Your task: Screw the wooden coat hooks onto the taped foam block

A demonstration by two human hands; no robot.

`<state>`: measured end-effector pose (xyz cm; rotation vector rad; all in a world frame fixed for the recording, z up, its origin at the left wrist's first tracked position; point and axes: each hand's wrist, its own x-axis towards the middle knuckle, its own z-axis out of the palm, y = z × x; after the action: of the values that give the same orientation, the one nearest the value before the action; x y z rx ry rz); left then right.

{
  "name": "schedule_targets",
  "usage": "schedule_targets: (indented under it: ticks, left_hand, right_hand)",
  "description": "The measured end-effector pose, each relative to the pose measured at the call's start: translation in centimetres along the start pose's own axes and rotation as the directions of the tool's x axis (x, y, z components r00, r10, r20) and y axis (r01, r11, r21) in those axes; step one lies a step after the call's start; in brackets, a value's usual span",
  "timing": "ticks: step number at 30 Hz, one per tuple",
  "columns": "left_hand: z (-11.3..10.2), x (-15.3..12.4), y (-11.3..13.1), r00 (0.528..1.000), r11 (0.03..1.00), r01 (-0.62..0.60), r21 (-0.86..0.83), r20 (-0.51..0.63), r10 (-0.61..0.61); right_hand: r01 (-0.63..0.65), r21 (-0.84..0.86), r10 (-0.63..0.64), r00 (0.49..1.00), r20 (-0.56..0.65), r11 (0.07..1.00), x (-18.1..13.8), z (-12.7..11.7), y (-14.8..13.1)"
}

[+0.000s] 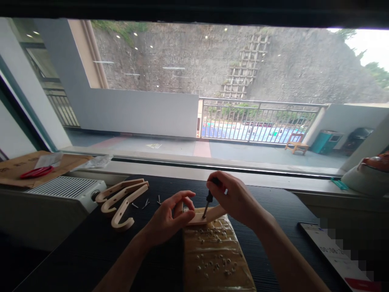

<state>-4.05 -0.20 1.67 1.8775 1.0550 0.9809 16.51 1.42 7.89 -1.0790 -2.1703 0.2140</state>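
Observation:
My left hand (pixel 170 217) is closed on the curved end of a light wooden hook (pixel 197 217), which lies across the far end of a tape-wrapped brown block (pixel 215 255). My right hand (pixel 234 196) grips a small screwdriver (pixel 208 202) with a red and black handle. Its tip stands nearly upright on the wooden hook. The block's top is pitted with several small holes.
Three more wooden hooks (pixel 123 198) lie stacked at the left on the black table (pixel 100 247), with a few loose screws (pixel 146 202) beside them. A white radiator (pixel 60 188) and cardboard (pixel 18 166) sit far left. A phone (pixel 337 255) lies at the right. A window is ahead.

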Motion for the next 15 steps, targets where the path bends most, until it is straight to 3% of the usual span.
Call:
schedule_targets:
  ticks: [15]
  left_hand:
    - [0.9,-0.1,-1.1,0.995,0.976,0.093,-0.198,-0.024,-0.1]
  right_hand:
    - [0.018,0.101,-0.029,0.994,0.104,0.995,0.0,1.2,-2.0]
